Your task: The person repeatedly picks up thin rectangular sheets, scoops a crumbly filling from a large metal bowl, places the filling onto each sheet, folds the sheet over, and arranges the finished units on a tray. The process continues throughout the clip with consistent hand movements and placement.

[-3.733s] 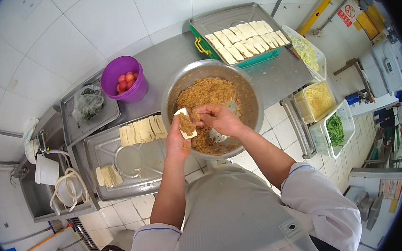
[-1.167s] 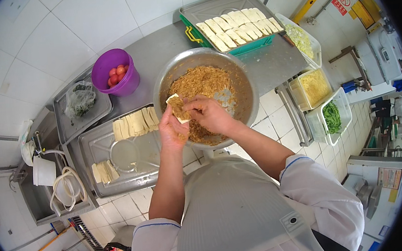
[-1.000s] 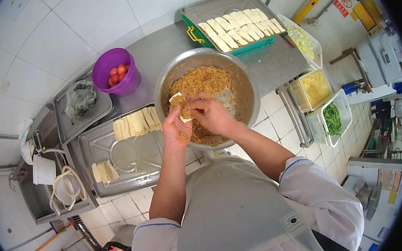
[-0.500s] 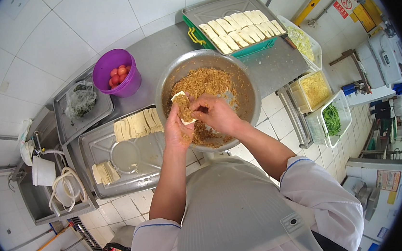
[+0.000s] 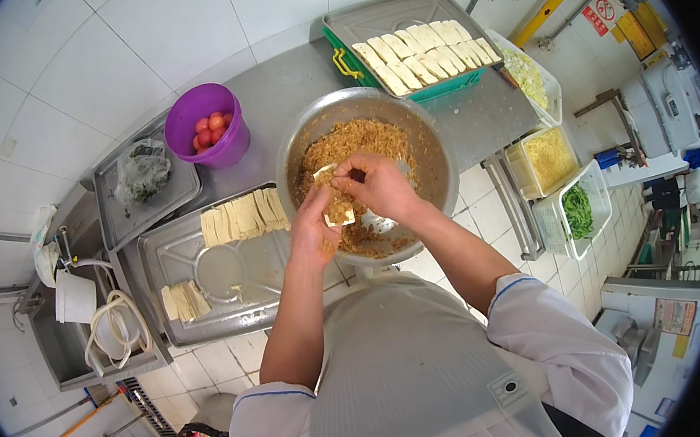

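Note:
My left hand is closed around a pale slice, seemingly tofu, tilted over a large metal bowl. Brown minced filling covers part of its upper face. Bent over the slice's far end, my right hand has thumb and fingers drawn together; whatever lies between the fingertips is hidden. More brown crumbly filling fills the far side of the bowl, and smears cling to its wall. Left of the bowl, a row of plain slices and a smaller stack lie in a metal tray.
Rows of pale slices lie on a tray atop a green crate at the back. A purple bucket holds tomatoes. Baskets of chopped vegetables stand right. A sink with a hose is at left.
My right hand has shifted slightly up, its fingers now over the slice's far end. The slice and my left hand have moved a little right and are tilted differently.

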Tool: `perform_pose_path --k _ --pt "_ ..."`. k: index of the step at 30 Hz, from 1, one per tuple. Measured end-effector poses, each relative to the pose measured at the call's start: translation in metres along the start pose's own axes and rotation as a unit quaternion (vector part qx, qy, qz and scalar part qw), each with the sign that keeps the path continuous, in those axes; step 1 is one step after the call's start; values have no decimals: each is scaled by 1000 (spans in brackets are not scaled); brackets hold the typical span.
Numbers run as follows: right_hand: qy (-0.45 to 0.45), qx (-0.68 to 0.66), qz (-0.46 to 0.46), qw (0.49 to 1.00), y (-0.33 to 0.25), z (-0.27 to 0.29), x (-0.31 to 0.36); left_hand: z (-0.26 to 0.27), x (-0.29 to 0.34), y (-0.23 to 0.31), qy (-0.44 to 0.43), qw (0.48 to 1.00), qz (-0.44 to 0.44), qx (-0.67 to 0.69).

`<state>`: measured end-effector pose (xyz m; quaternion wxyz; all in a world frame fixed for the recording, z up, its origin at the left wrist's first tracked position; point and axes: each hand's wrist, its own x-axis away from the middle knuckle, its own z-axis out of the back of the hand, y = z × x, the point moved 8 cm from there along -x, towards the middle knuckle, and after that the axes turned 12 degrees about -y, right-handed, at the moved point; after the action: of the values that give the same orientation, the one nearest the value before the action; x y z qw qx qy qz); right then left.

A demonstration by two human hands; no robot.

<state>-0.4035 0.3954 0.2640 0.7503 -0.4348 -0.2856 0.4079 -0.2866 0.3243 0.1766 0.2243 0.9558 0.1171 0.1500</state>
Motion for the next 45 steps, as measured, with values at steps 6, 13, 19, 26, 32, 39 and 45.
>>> perform_pose_path --k 6,13,19,26,32,39,45 --pt "-55 -248 67 965 7 13 2 8 11 13 -39 997 -19 -63" --pt "-157 449 -48 878 131 -15 -14 71 72 56 16 994 -106 0" --pt "-158 221 -53 961 74 -122 -59 170 155 99 107 977 -172 61" --pt "-290 156 -33 944 20 -342 -162 251 235 153 135 962 -217 97" --pt "-294 395 -76 867 36 -427 -247 300 276 183 138 961 -213 111" --pt "-303 550 -99 772 54 -457 -262 335 292 201 149 957 -206 139" --pt "-282 537 -174 776 36 -459 -262 351 292 209 137 956 -216 145"
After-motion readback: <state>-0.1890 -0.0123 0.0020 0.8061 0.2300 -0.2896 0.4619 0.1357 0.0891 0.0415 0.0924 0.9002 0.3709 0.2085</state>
